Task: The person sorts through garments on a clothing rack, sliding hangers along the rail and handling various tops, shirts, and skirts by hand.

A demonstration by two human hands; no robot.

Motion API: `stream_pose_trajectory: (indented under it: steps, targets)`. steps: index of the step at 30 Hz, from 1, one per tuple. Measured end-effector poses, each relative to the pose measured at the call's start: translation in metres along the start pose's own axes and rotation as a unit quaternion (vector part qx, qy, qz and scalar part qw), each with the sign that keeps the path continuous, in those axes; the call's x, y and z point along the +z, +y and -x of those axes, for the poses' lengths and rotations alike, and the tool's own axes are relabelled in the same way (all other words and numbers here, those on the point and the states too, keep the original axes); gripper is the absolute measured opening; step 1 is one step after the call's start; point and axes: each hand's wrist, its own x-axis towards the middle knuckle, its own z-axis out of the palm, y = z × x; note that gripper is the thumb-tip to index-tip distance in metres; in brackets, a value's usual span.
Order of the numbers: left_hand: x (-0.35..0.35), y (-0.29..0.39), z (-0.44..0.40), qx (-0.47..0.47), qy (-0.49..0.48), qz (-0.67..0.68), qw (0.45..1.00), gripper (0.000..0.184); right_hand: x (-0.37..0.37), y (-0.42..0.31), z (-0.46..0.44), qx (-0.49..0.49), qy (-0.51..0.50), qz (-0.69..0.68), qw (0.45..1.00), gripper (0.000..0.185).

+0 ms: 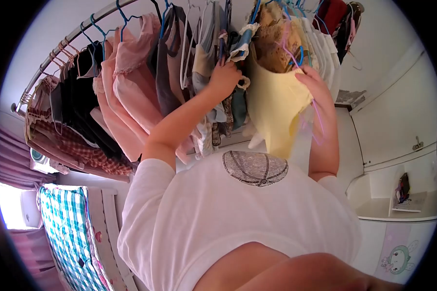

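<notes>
The right hand grasped the yellow sleeveless top near one shoulder, its fingers closed on the cloth beside the purple hanger. The top hung upright in front of the person's white T-shirt, below the brown patterned garment and between the two hands. The left hand was raised among the hanging clothes, its fingers bent against the blue-and-white ruffled fabric; whether they gripped it could not be told. Clothes hung from the curved metal rail: red checked cloth and black garments at the left end, then pink garments and a gray garment nearer the left hand. White garments hung above the right hand. The teal checked fabric lay at the lower left, and the white cabinet stood at the right.
</notes>
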Motion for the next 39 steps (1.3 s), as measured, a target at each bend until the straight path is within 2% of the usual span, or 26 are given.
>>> stream_pose_trajectory:
  steps: [2,4,8,9,10,13,15,16,18,19,23,24,25,27,29,32,36,39]
  targets:
    - [0.004,0.005,-0.001,-0.014,0.005,0.041,0.999,0.007,0.031,-0.023,-0.003,-0.027,0.025,-0.015,0.999,0.022]
    - [0.003,0.004,-0.005,0.004,0.016,0.037,0.999,0.009,0.048,-0.015,-0.013,-0.055,0.089,-0.042,0.994,0.022]
    - [-0.004,0.013,-0.011,-0.012,0.002,0.079,0.997,0.012,0.054,0.040,-0.033,-0.126,0.178,-0.032,0.975,0.023]
    - [-0.004,0.014,-0.012,-0.017,-0.003,0.086,0.996,0.013,0.056,0.055,-0.035,-0.132,0.213,0.020,0.968,0.022]
    - [-0.004,0.014,-0.013,-0.012,0.008,0.091,0.996,0.013,0.066,0.061,-0.034,-0.143,0.214,-0.004,0.966,0.019]
    - [-0.007,0.013,-0.013,0.014,0.017,0.090,0.996,0.016,0.082,0.064,-0.032,-0.193,0.195,0.064,0.960,0.017]
    - [-0.009,0.015,-0.014,0.015,0.104,0.093,0.990,0.021,0.090,0.062,-0.037,-0.218,0.191,0.079,0.954,0.013]
    - [-0.010,0.015,-0.015,0.014,0.149,0.094,0.984,0.024,0.086,0.057,-0.043,-0.214,0.183,0.101,0.954,0.017]
    - [-0.021,0.019,-0.019,-0.020,0.164,0.126,0.978,0.028,0.079,0.042,-0.059,-0.201,0.163,0.142,0.955,0.026]
    - [-0.030,0.021,-0.020,-0.037,0.171,0.142,0.974,0.029,0.078,0.033,-0.071,-0.263,0.155,0.064,0.950,0.009]
    - [-0.062,0.038,-0.020,-0.087,0.082,0.273,0.955,0.023,0.066,-0.011,-0.098,-0.170,0.192,0.032,0.966,0.019]
    - [-0.060,0.037,-0.018,-0.043,0.101,0.304,0.946,0.021,0.063,-0.020,-0.105,-0.152,0.199,0.044,0.967,0.021]
    - [-0.071,0.039,-0.016,-0.037,0.128,0.336,0.932,0.021,0.049,-0.024,-0.119,-0.174,0.161,0.074,0.969,0.025]
    - [-0.080,0.037,-0.017,-0.029,0.170,0.383,0.908,0.020,0.039,-0.035,-0.136,-0.183,0.140,0.036,0.972,0.023]
    - [-0.084,0.033,-0.019,-0.032,0.170,0.392,0.904,0.019,0.040,-0.043,-0.147,-0.198,0.122,-0.024,0.972,0.023]
    - [-0.090,0.028,-0.018,-0.022,0.176,0.397,0.900,0.016,0.026,-0.035,-0.171,-0.122,0.076,-0.074,0.987,0.022]
    - [-0.093,0.018,-0.011,-0.010,0.188,0.416,0.890,0.013,0.017,-0.015,-0.185,-0.179,0.144,0.046,0.972,0.027]
    - [-0.094,0.012,-0.004,0.005,0.206,0.428,0.880,0.011,0.020,-0.016,-0.180,-0.132,0.146,-0.015,0.980,0.033]
